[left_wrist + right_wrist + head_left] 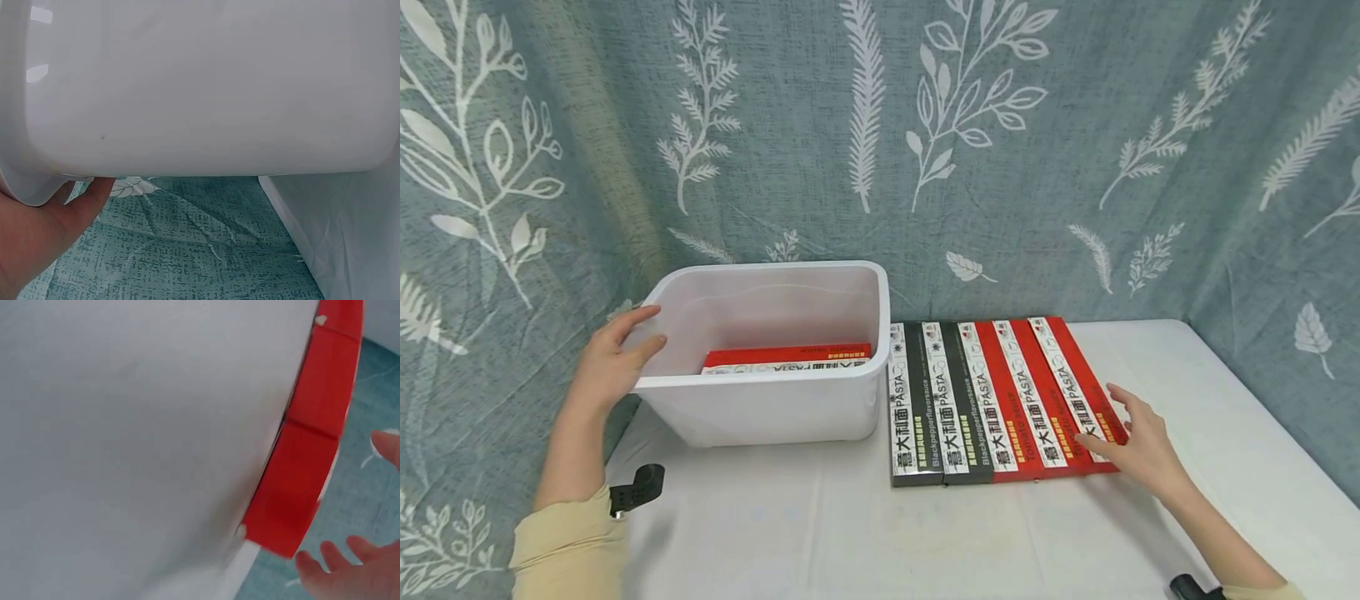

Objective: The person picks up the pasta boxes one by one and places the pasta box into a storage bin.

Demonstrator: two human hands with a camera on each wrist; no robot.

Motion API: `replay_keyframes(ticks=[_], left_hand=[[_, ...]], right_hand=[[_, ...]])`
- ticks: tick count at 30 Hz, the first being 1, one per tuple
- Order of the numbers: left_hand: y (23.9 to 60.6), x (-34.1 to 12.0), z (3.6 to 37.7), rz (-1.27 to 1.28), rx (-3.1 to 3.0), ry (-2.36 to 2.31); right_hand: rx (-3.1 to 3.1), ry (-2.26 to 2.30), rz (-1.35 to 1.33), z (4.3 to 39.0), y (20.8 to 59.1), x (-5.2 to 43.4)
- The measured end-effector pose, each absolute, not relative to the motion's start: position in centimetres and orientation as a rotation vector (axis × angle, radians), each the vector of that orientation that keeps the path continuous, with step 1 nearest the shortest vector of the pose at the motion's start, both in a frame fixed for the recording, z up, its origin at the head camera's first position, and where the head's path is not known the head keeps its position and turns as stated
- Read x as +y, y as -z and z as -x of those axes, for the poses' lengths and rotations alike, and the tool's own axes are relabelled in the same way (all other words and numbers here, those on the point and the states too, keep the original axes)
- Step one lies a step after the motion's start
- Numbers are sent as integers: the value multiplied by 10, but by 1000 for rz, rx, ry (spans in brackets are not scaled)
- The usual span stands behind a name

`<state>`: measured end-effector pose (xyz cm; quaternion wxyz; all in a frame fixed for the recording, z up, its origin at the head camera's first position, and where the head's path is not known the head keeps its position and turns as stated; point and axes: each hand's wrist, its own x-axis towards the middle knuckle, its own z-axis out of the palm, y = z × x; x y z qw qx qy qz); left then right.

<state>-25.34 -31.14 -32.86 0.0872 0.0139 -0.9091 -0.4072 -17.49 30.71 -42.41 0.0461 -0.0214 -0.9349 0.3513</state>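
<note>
My left hand [613,360] grips the left rim of a white plastic bin [767,412], whose outer wall fills much of the left wrist view. Inside the bin lies a red pasta box [790,354], partly hidden by the front wall. Right of the bin, black pasta boxes [951,450] and red pasta boxes [1052,400] lie side by side, labels up. Over the near end of the rightmost red pasta box [287,487], my right hand [1138,442] hovers with thumb and fingers spread. In the right wrist view its fingertips [331,556] are close to that box's end.
A white cloth [850,517] covers the table. Behind and beside it hangs a blue-green curtain [805,125] with white leaf patterns. The bin stands at the table's left, next to the row of boxes.
</note>
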Motion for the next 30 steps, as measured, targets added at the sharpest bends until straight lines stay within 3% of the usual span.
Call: replay_keyframes(ticks=[15, 30], left_hand=[[327, -312, 251, -48, -2713, 1212], [327, -313, 252, -48, -2727, 1206]], right_hand=[[-3104, -1224, 155, 170, 434, 333], [-3130, -1010, 126, 175, 434, 329]])
